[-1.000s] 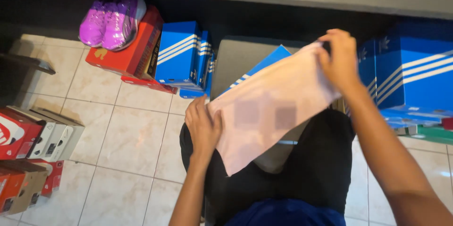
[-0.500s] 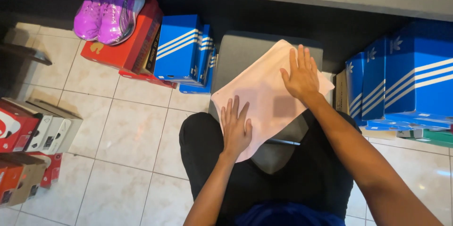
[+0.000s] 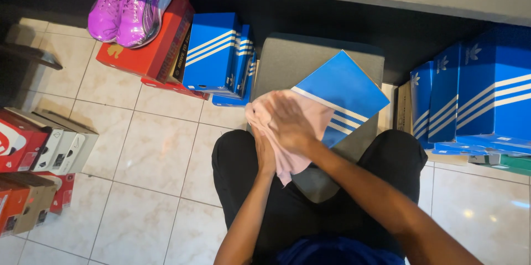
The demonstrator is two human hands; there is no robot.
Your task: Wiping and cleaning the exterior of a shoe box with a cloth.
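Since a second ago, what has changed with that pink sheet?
The pink paper sheet, spread flat before, is now gathered toward the left, baring the blue striped shoebox lid. Right hand slid left over left hand. Floor boxes and purple shoes stayed.

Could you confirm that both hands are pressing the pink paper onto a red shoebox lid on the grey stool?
Not quite: in the head view, the lid is blue with white stripes, not red. Both the left hand and right hand press the pink paper onto it, on the grey stool.
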